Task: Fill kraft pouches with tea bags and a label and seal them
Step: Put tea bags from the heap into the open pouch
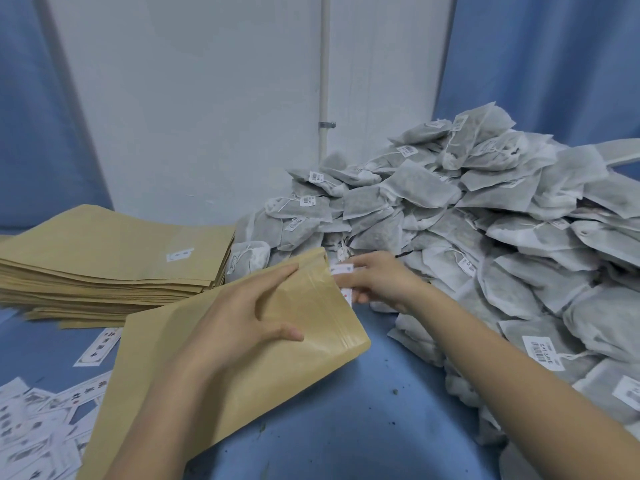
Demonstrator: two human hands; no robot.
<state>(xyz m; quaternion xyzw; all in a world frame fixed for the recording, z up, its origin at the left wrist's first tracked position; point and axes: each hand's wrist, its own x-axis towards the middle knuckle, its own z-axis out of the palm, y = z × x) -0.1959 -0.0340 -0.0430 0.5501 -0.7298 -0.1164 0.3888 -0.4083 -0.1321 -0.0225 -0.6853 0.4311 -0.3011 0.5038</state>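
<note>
Blue cloth is covering the bench [363,403], with a white wall behind. Lying flat on the kraft pouch [242,344], the left hand [242,306] is pressing it with spread, straight fingers. At the pouch's open mouth, the right hand [377,278] is pinching small white tags [343,270] in its grip beside the tea bag heap [485,220]. Printed labels [38,427] are too blurred to read. Empty pouches [114,258] are sitting stacked on the left.
</note>
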